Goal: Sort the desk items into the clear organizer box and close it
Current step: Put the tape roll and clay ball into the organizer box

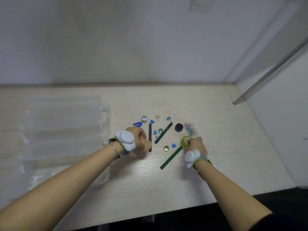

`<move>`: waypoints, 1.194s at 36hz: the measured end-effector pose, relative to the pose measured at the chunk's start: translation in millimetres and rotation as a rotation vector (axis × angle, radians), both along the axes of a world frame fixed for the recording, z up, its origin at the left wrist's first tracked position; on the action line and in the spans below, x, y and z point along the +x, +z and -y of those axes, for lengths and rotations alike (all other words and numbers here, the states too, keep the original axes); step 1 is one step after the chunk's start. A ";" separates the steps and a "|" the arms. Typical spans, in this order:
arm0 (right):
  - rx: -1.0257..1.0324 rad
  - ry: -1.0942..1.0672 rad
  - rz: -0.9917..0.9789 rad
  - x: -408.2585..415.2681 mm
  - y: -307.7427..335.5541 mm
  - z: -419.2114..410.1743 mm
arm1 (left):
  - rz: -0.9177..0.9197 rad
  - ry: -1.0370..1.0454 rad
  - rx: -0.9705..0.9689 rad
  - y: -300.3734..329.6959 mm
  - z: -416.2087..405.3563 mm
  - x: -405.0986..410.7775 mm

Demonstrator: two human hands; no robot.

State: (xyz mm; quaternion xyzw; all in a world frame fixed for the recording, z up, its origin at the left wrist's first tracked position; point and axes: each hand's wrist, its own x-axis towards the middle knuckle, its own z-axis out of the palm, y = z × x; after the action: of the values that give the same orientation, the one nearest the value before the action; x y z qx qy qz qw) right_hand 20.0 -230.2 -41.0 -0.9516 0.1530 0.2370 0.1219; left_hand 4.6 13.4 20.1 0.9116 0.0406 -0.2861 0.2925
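Head view: sorting looks barely started. The clear organizer box [55, 130] lies open on the left of the desk [216, 164], and I can't make out anything in its compartments; it's transparent and blurred, so low confidence.

Everything else is loose on the desk, right of the box:
- dark pen [150, 134], near end under the left hand
- 2 green pens: upper one [163, 133] tilted, lower one [171, 158] just beside the right hand
- 2 glass beads [160, 130] and [166, 148]
- binder clips: yellow [157, 117], blue [169, 119]
- small blue clips [155, 132], [173, 145], [152, 121]
- blue stapler-like item [137, 124], silver cylinder [144, 119], black round cap [178, 127]
- small bag of pins [190, 129]

Grips:
- Left hand [138, 139]: fingers curled down on the near end of the dark pen, looks like a pinch. Pen lies on the desk, not lifted.
- Right hand [195, 145]: fingers wrapped round the green tape roll [185, 140], at desk level.

Both hands wear white wrist units on green-edged straps.

Left to do: basically all of it, meaning every item into the box, then lid shut.

Text/labels: none readable. Faint print possible on the upper green pen, too small to tell.
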 end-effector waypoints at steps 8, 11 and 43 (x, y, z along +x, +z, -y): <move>0.100 0.049 0.153 -15.3 32.1 -51.6 | 0.111 -0.003 -0.102 25.1 -38.3 -26.2; 0.116 0.071 0.159 -17.4 37.1 -71.0 | 0.118 0.007 -0.126 31.1 -49.6 -30.8; 0.408 0.500 0.399 -95.4 59.2 -290.1 | 0.167 0.216 -0.055 43.6 -248.0 -144.3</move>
State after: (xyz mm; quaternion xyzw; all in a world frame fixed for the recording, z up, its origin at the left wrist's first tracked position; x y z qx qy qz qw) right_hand -75.3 59.9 18.2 -0.9431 -0.1611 0.0953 0.2748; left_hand -139.7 261.3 63.7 0.9141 0.1062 -0.1770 0.3489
